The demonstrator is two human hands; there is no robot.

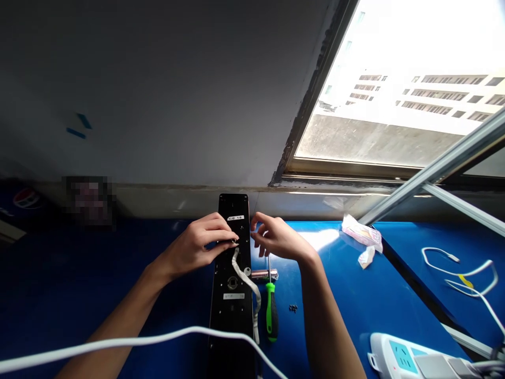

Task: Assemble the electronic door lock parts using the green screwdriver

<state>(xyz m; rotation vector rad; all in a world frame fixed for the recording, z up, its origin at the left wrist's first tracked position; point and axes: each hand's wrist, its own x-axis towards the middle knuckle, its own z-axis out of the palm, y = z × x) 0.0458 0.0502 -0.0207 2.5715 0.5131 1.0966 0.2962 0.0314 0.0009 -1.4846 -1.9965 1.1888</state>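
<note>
A long black panel [226,321] with screw holes and white labels lies lengthwise on the blue table in front of me. Over its upper part, the thumb and fingers of my left hand [207,239] are pinched together at the upper end of a white-wrapped cable [246,279]. What sits between those fingertips is too small to make out. My right hand [276,237] is at the panel's right edge, fingers curved and apart, with nothing visible in them. A green-and-black screwdriver [271,313] lies to the right of the panel, its shaft across a shiny metal cylinder [260,275].
Several small black screws [293,308] lie right of the screwdriver. A white cord [173,337] crosses the foreground. A power strip [402,358] is at the lower right, a crumpled pink packet [359,231] by the metal frame [418,176], and a white cable [473,273] at far right.
</note>
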